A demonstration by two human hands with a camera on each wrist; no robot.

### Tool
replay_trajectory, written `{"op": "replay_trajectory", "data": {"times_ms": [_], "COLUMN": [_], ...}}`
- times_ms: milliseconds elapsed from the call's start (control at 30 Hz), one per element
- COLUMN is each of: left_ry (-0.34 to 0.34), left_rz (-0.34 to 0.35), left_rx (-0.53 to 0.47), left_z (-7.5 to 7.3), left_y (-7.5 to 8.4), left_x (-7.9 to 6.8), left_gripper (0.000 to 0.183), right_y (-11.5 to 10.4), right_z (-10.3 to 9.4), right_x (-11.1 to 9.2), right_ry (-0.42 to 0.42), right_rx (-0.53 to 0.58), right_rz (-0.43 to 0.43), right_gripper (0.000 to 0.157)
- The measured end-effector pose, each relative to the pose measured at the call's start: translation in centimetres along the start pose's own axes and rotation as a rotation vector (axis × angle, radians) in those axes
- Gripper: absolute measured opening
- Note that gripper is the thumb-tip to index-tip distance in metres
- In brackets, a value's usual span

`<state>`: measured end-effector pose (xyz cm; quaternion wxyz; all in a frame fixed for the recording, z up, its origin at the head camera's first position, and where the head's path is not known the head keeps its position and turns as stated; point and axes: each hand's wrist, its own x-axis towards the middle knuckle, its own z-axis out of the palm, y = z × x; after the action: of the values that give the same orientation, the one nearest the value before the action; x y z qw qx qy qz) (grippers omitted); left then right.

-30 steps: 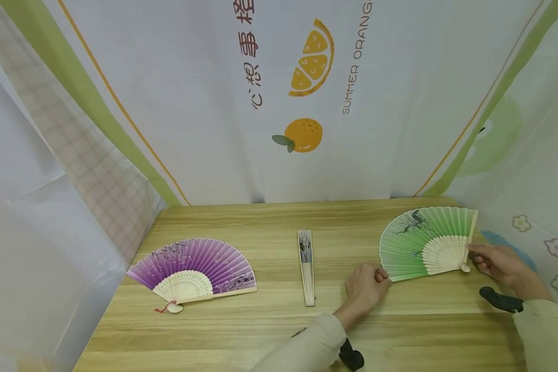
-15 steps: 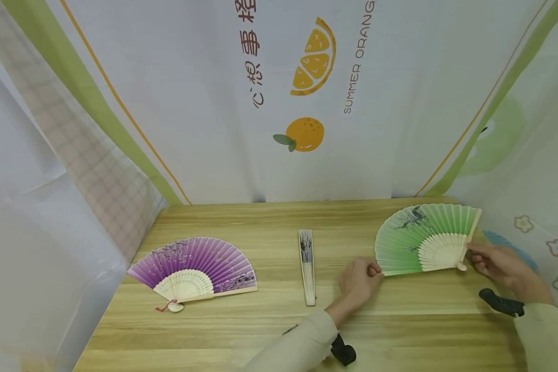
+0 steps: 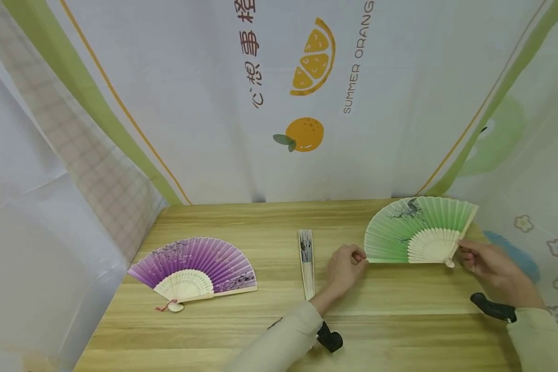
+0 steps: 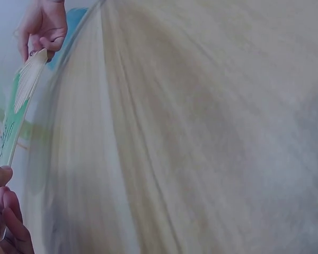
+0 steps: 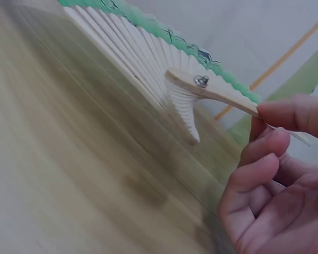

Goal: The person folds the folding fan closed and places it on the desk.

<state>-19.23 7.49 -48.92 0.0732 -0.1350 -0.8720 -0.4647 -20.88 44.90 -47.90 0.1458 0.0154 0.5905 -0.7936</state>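
Note:
A green folding fan (image 3: 418,232) is spread wide between both hands at the right of the table. My left hand (image 3: 345,268) pinches the tip of its left outer rib. With thumb and fingers, my right hand (image 3: 495,266) pinches the right outer rib a little above the pivot. In the right wrist view the metal pivot pin (image 5: 201,81) shows on the ribs, and the fan appears raised off the wood. A closed folding fan (image 3: 307,261) lies just left of my left hand, its lower end partly hidden by the wrist.
A purple folding fan (image 3: 195,268) with a red tassel lies spread at the left of the wooden table (image 3: 242,336). Behind the table hangs a white cloth (image 3: 204,129) printed with oranges. Another printed cloth (image 3: 530,206) borders the right edge.
Both hands have shifted left and slightly toward the back, carrying the spread green fan with them. The purple fan and the closed fan have stayed where they lay.

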Motion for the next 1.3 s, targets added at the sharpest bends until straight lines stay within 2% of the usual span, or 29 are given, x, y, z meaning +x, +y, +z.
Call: {"op": "replay_trajectory", "data": {"times_ms": [200, 467, 733, 1100, 1200, 1300], "left_ry": [-0.005, -0.028, -0.014, -0.043, -0.05, -0.047], "left_rz": [0.004, -0.037, -0.024, -0.065, -0.053, -0.035], "left_rx": [-0.021, -0.007, -0.015, -0.088, -0.098, -0.121], "left_z": [-1.1, -2.3, -3.1, -5.2, -5.6, -5.9], "left_y": [-0.8, -1.3, -1.7, -1.6, -1.7, -2.0], "left_x": [0.4, 0.7, 0.8, 1.1, 1.2, 1.4], "left_gripper": [0.009, 0.005, 0.005, 0.007, 0.008, 0.008], "right_y": [0.3, 0.6, 1.3, 1.3, 1.1, 0.9], "right_z": [1.0, 1.9, 2.8, 4.6, 5.1, 5.5], "right_x": [0.5, 0.9, 1.1, 1.4, 1.5, 1.6], "right_ry": [-0.049, -0.033, -0.095, -0.037, -0.044, -0.061], "right_rx": [0.067, 0.041, 0.098, 0.126, 0.151, 0.128], "right_rz": [-0.017, -0.012, -0.032, -0.046, -0.058, -0.068], "right_gripper": [0.032, 0.029, 0.033, 0.027, 0.029, 0.029]}}
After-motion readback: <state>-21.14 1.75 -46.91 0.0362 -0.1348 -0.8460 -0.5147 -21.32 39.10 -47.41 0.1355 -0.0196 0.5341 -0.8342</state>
